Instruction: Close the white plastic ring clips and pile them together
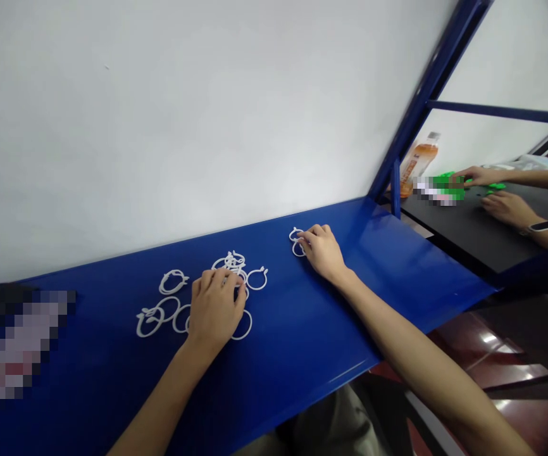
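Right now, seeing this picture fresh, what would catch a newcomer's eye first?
Probably the white rings on the blue table: the left hand is among many, the right hand at a smaller group farther right. Past the blue frame at right, an orange bottle stands near another person's hands.
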Available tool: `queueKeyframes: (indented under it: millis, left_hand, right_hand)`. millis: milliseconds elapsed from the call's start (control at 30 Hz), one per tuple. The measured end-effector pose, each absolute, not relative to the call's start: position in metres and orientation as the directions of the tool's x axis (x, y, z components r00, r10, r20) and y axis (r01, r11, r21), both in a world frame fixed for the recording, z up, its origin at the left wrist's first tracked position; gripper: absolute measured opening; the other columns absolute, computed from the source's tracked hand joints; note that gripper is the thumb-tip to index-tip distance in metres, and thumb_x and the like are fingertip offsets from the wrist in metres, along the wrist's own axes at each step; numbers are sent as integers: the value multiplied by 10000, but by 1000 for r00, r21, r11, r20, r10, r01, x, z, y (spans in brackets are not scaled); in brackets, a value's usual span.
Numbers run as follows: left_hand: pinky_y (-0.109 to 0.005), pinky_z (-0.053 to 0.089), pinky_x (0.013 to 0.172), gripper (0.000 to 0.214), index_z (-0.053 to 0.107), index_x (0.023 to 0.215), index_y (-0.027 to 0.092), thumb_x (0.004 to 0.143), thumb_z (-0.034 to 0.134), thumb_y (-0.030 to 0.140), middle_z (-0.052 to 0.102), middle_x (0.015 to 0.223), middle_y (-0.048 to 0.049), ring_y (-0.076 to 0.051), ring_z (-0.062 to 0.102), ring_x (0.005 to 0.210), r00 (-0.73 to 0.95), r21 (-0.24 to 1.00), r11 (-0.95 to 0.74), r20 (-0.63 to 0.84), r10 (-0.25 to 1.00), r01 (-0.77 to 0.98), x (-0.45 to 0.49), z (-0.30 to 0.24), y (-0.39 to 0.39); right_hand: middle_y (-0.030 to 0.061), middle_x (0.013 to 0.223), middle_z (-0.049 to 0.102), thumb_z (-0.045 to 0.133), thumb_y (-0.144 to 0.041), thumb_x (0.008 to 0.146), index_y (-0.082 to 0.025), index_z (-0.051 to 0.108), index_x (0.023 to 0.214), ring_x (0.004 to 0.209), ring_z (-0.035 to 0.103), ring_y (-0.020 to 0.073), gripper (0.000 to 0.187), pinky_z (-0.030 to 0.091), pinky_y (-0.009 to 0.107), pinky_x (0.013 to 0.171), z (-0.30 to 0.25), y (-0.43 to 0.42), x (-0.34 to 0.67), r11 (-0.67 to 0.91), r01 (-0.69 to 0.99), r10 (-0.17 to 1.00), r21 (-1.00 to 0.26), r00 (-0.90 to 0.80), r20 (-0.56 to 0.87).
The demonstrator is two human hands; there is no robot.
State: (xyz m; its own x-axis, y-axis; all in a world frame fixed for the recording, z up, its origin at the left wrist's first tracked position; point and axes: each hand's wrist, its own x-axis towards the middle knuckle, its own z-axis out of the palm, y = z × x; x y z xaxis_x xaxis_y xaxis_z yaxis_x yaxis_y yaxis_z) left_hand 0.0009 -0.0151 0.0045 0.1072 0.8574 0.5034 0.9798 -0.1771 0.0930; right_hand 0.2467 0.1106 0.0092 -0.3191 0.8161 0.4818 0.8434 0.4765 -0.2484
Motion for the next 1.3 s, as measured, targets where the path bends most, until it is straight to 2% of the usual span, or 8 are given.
queueKeyframes:
  millis: [233,433,567,733,833,1067,1200,1300]
  left_hand:
    - [-424,417,839,86,625,880,227,931,563,253,679,954,-59,-268,547,969,68,208,-237,599,798,949,5,14,-18]
    - [-377,440,868,91,641,885,227,942,573,247,687,897,-22,-209,569,907,59,353,-368,648,759,860,14,23,-21]
    - [-334,469,831,164,660,889,221,960,550,318,688,858,-12,-180,596,858,-36,533,-357,591,806,767,11,22,-19]
    - [-313,495,762,288,685,974,224,911,599,492,715,896,-14,-168,655,808,-304,812,-158,380,874,561,0,15,-14]
    - [-310,512,781,318,675,965,217,875,645,520,715,843,-7,-163,673,810,-435,913,-165,329,838,374,-8,15,-10]
    - [-338,545,851,374,632,869,205,688,850,449,692,901,8,-162,701,847,-563,896,-402,239,792,-186,-19,22,2]
    - [-302,533,856,344,639,806,196,652,880,387,646,862,33,-101,641,790,-607,889,-367,137,783,-274,-22,18,5]
    - [-248,492,828,293,650,811,203,680,859,361,623,797,50,-68,580,729,-638,914,-344,136,758,-214,-26,15,5]
  right_hand:
    - [122,1024,659,520,-253,994,-202,734,1071,960,509,284,233,475,424,862,20,97,240,521,810,769,-270,-307,561]
    - [45,932,706,523,-300,1016,-204,697,986,870,594,194,201,470,365,880,28,62,215,735,461,676,-498,-556,483]
    - [44,962,697,584,-309,983,-193,649,1124,913,614,187,194,499,333,852,21,48,203,736,337,618,-588,-689,379]
    - [56,1022,679,627,-285,950,-181,563,1276,946,623,191,348,519,341,863,16,47,200,723,303,617,-621,-687,383]
    - [60,1040,681,617,-282,955,-178,543,1304,953,629,191,372,526,339,855,15,48,200,713,307,628,-630,-678,381]
    - [61,1013,673,586,-269,972,-175,579,1245,962,624,192,289,520,357,881,12,51,200,721,342,631,-603,-684,367]
    - [62,1008,671,572,-277,981,-178,599,1221,961,618,192,261,520,357,881,12,52,201,721,359,637,-593,-681,362]
    - [63,1005,672,567,-272,984,-174,607,1211,962,615,193,250,519,361,887,11,53,201,727,363,633,-582,-683,365]
